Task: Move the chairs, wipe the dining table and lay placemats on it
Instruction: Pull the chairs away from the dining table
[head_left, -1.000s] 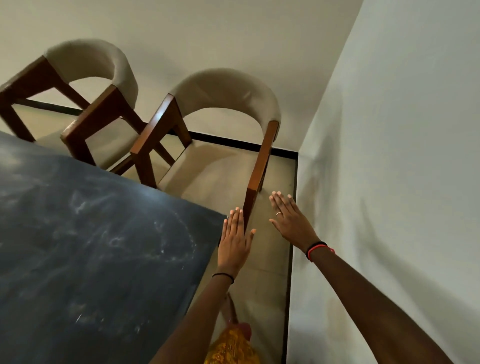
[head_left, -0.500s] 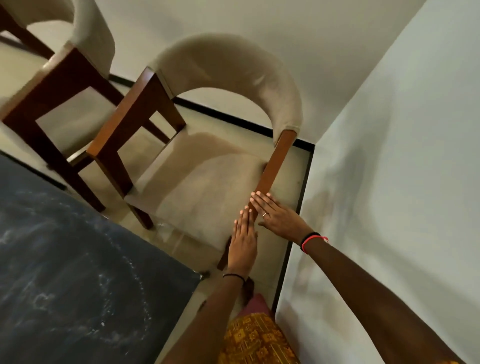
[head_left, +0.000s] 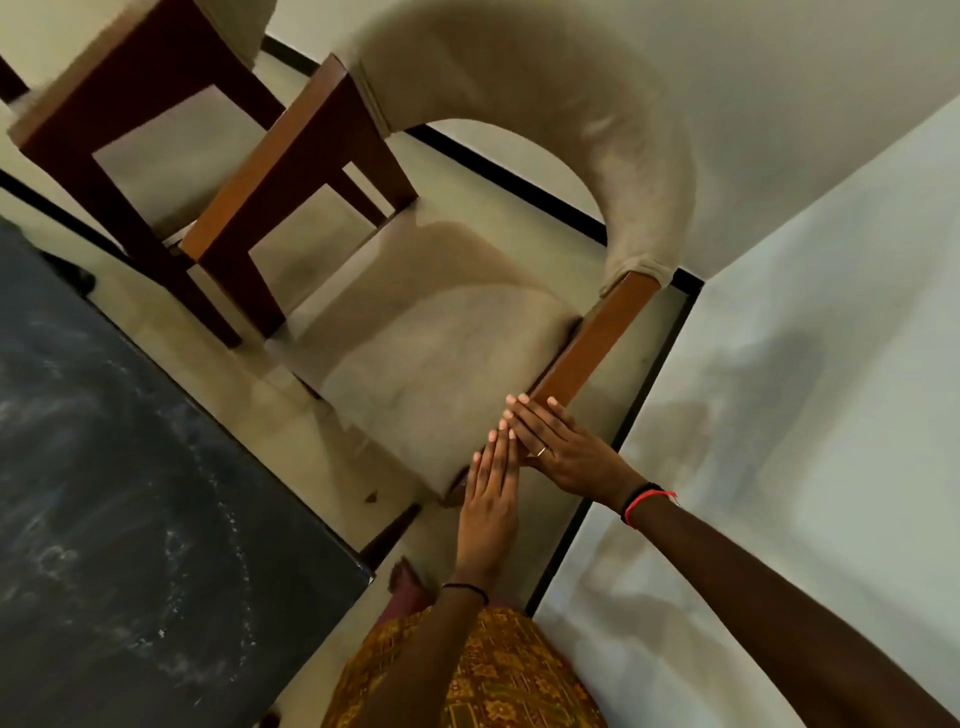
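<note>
Two hands lie flat at the front corner of the chair, left hand touching right hand, neither grip closed on anything, so, squeezed between worktop and wall, a shove may slip off or scrape that wall.

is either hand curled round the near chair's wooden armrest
No, the left hand and the right hand both lie with straight fingers at the near end of the armrest.

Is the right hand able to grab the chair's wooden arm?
Probably yes: the right hand rests straight fingers on the near end of the wooden arm, with nothing between them.
</note>
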